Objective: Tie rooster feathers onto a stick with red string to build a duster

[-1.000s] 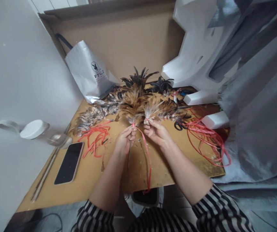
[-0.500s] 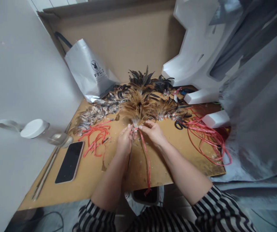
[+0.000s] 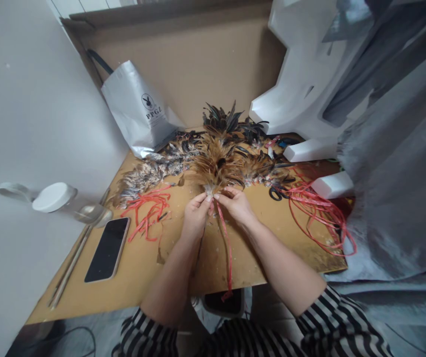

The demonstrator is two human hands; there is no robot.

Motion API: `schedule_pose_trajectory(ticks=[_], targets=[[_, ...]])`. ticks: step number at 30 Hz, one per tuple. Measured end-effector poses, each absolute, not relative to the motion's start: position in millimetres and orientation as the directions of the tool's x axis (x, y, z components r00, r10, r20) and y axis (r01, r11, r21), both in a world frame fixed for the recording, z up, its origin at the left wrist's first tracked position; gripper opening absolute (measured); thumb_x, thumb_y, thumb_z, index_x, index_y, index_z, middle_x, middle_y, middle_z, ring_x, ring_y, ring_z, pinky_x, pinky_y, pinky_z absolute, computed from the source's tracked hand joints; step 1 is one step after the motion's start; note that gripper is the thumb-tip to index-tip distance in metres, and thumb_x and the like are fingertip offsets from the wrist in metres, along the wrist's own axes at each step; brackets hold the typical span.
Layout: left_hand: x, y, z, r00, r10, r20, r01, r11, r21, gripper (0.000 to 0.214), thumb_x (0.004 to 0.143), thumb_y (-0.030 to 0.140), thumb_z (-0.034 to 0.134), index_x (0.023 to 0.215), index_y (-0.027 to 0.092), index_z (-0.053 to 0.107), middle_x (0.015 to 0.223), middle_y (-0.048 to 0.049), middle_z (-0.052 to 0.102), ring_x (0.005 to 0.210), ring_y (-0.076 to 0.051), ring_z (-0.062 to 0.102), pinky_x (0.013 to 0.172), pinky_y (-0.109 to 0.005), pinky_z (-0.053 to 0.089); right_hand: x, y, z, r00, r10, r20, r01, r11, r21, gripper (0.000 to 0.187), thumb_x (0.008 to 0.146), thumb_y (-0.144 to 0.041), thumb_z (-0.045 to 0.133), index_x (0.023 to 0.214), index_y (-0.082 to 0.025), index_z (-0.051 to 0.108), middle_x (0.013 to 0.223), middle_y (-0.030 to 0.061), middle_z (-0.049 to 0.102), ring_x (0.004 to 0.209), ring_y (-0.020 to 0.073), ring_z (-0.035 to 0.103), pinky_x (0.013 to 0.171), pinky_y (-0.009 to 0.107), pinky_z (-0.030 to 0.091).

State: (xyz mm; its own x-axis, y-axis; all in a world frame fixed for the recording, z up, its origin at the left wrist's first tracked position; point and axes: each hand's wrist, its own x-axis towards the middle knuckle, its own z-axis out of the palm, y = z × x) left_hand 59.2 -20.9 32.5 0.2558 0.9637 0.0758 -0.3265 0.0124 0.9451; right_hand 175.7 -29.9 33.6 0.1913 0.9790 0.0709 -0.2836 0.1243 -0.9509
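A feather duster head point(image 3: 218, 166), brown with dark green-black feathers at its far end, lies pointing away from me across the table. My left hand point(image 3: 197, 212) pinches its near base, where the pale quill ends gather. Close beside it, my right hand point(image 3: 237, 204) has thumb and forefinger closed at the same base. From between the fingers a red plastic strip point(image 3: 225, 243) runs down toward me and hangs past the table's front edge. A thin dark rod or cord shows below my left hand, partly hidden by the forearm.
Loose feathers point(image 3: 142, 176) lie left, with cut red strips point(image 3: 148, 210) before them. A phone point(image 3: 106, 250), sticks point(image 3: 69, 267) and a lidded bottle point(image 3: 64, 201) stand at the left. Scissors point(image 3: 275, 193), a red strip bundle point(image 3: 320, 213) and white foam point(image 3: 334, 184) are right; a silver bag point(image 3: 138, 109) stands behind.
My left hand has shifted slightly right and its thumb now presses on the feather base. The feathers have moved a little to the right.
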Motion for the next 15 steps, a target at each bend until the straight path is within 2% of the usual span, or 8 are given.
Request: schedule_pose_trajectory(ticks=[5, 9, 12, 15], targets=[[59.2, -21.5, 34.8, 0.256, 0.965, 0.056, -0.289, 0.021, 0.957, 0.027, 0.066, 0.035, 0.069, 0.079, 0.012, 0.063, 0.053, 0.0041, 0.049, 0.045, -0.005, 0.038, 0.047, -0.019, 0.028, 173.9, -28.9, 30.3, 0.214, 0.975, 0.062, -0.300, 0.126, -0.946, 0.019, 0.060, -0.030, 0.071, 0.069, -0.018, 0.060, 0.066, -0.0014, 0.063, 0.061, 0.0124, 0.054, 0.065, 0.026, 0.042], [57.7, -19.9, 37.2, 0.220, 0.974, 0.058, -0.318, 0.016, 0.948, 0.022, 0.065, 0.031, 0.070, 0.073, 0.012, 0.063, 0.052, 0.0041, 0.048, 0.046, -0.004, 0.037, 0.047, -0.018, 0.027, 172.9, -28.5, 29.2, 0.215, 0.976, 0.019, -0.406, 0.107, -0.908, 0.029, 0.056, -0.030, 0.076, 0.076, -0.019, 0.057, 0.072, -0.0009, 0.064, 0.068, 0.0134, 0.057, 0.070, 0.027, 0.044], [56.1, -18.3, 38.1, 0.223, 0.974, 0.047, -0.371, 0.041, 0.928, 0.022, 0.062, 0.030, 0.071, 0.073, 0.012, 0.064, 0.053, 0.0038, 0.049, 0.047, -0.004, 0.038, 0.046, -0.018, 0.028, 173.3, -29.0, 28.8, 0.031, 0.999, -0.008, -0.530, 0.009, -0.848, 0.035, 0.055, -0.029, 0.077, 0.084, -0.020, 0.058, 0.079, 0.0006, 0.065, 0.072, 0.0140, 0.059, 0.072, 0.029, 0.046], [54.7, -17.2, 38.4, 0.246, 0.969, 0.029, -0.411, 0.077, 0.909, 0.023, 0.061, 0.029, 0.072, 0.075, 0.013, 0.065, 0.054, 0.0035, 0.050, 0.048, -0.004, 0.039, 0.046, -0.017, 0.029, 174.8, -29.9, 28.1, -0.191, 0.981, -0.040, -0.545, -0.140, -0.826, 0.032, 0.058, -0.031, 0.075, 0.084, -0.018, 0.061, 0.076, 0.0016, 0.064, 0.066, 0.0129, 0.059, 0.064, 0.027, 0.046]])
